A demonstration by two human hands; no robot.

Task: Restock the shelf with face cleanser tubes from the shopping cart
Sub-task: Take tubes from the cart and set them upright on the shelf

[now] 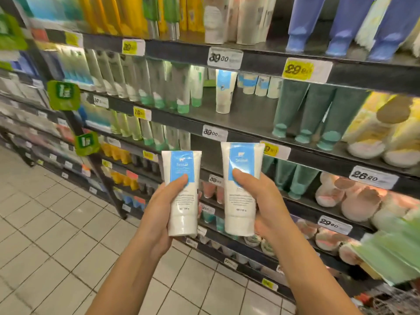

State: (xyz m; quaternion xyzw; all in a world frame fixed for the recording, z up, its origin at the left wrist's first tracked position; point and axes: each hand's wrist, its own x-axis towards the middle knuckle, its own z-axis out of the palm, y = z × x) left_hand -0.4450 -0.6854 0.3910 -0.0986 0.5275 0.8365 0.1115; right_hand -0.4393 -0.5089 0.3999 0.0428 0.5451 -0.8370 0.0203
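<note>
Both hands are up in front of the shelving, each with a face cleanser tube, and I'm using the lone tube (225, 92) already standing cap-down on the shelf (245, 117) as the reference point, since it looks like the same white product with a blue label. The left hand (159, 210) is wrapped round the left tube (184, 208), thumb across the front on the blue label, well below the lone tube and a bit left of it. The right hand (266, 205) grips the right tube (241, 208) the same way, thumb on the front, below the lone tube and slightly right. Both held tubes are upright with caps down, near each other but not touching, and neither is on the shelf yet. Left of the lone tube is a row of green-capped tubes (163, 87), right of it are the teal tubes (318, 114), and behind it to the right are some small tubes (259, 84) in similar colours. A price tag (214, 133) sits on the shelf edge just below it. The tiled floor (45, 223) is far down to the left. Everything's motion-blurred, so I can't read the labels.
</note>
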